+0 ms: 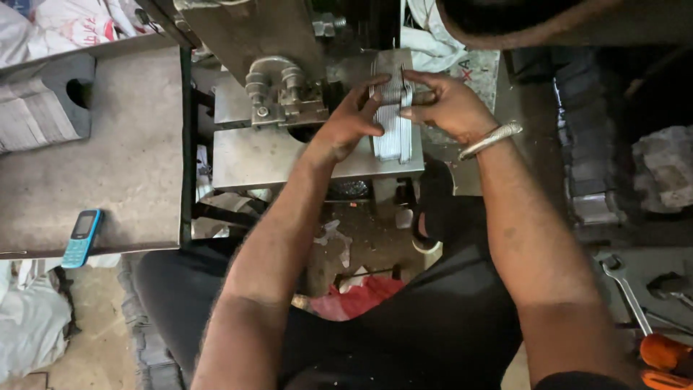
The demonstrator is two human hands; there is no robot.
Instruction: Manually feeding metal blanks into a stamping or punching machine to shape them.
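Observation:
A stack of thin silvery foil-like sheets (393,133) lies lengthwise on the grey metal machine plate (260,155). My left hand (346,123) presses its fingers against the stack's left edge. Across from it, my right hand (447,105) grips the stack's right edge near the top, and a silver bangle (491,139) sits on that wrist. Both hands squeeze the stack between them. Just left of my left hand stands the machine's metal clamp with bolts (278,90).
A grey worktable (123,159) is at the left, with a blue mobile phone (81,237) near its front edge and a pile of printed sheets (29,123) at its back. A wrench (626,289) and orange-handled tools (664,354) lie at the right. Paper scraps litter the floor.

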